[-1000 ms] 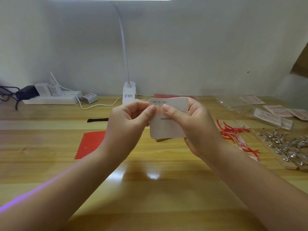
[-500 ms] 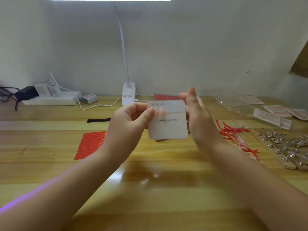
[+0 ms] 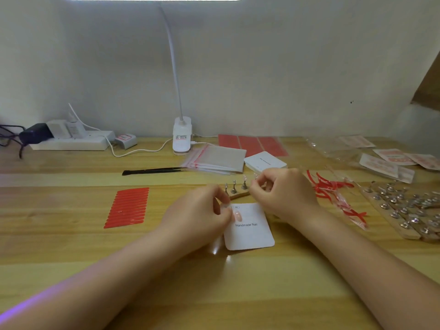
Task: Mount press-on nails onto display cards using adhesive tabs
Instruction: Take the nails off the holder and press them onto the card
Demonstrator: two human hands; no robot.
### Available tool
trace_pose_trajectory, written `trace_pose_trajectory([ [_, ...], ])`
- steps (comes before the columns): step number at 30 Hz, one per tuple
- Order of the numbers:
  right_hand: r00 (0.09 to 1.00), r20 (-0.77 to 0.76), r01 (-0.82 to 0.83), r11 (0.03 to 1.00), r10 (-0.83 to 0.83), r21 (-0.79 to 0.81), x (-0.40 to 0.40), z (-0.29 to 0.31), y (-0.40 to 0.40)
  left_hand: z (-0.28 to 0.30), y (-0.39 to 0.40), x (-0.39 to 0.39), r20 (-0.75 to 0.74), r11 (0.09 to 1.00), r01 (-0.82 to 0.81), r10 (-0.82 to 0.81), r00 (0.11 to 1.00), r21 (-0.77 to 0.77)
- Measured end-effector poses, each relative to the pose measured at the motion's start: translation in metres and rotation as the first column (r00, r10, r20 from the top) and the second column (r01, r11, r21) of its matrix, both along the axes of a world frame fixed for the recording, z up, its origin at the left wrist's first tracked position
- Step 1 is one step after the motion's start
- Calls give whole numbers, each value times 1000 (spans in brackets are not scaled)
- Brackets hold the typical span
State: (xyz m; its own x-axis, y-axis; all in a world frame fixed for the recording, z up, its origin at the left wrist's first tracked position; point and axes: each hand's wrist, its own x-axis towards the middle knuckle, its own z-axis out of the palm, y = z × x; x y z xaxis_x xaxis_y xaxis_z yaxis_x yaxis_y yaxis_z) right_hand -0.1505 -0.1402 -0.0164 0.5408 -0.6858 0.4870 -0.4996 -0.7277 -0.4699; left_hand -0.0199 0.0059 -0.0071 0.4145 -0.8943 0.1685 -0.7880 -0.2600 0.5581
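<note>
Card (image 3: 250,232) flat on desk (image 3: 71,246); my left hand (image 3: 197,213) pinches its top-left corner, right hand (image 3: 283,194) pinches a nail (image 3: 256,176) at the stand (image 3: 235,190).

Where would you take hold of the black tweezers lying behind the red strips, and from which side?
Take the black tweezers near the middle of their length, coming from above with thumb and finger across the two arms. They lie flat on the wooden table, wide end left and fine tips right by the clear bags, so the left half is freer.
</note>
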Motion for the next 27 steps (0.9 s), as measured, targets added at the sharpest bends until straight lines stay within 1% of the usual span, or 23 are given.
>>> trace_pose_trajectory([
  [2, 999, -45, 6, 999, -8, -32, 1, -4, 0, -1, 2, -1, 98, 1000, -15, 13, 995, 15],
  [4, 995, -94, 18, 998, -23, -62, 3, -7, 0, -2, 2, -2, 215, 1000, -19, 18, 977, -1],
  [6, 991, -130, 22, 999, -27, -43, 4, -10, -1, -5, 1, -2, 337, 1000, -14, 21, 941, -24],
  [9, 991, -133, 9, 1000, -8, 12, 8, -11, -4, -11, 0, -2, 427, 999, -21, 32, 903, -31],
  [12, 989, -150, -2, 1000, 5, 22, 11, -13, -6, -17, -1, -2, 453, 999, -28, 40, 891, -35],
  [16, 992, -126, -1, 999, 6, 40, 12, -15, -8, -18, -5, -1, 399, 999, -29, 41, 916, -35],
  [19, 994, -106, 16, 999, -11, 43, 13, -17, -8, -20, -7, 0, 393, 1000, -24, 25, 919, -7],
  [24, 995, -96, 11, 1000, -11, -3, 16, -16, -7, -21, -8, 0, 385, 1000, -15, 24, 923, -28],
  [27, 992, -127, 5, 999, -10, -43, 16, -16, -7, -22, -9, 1, 375, 999, -25, 34, 926, -28],
])
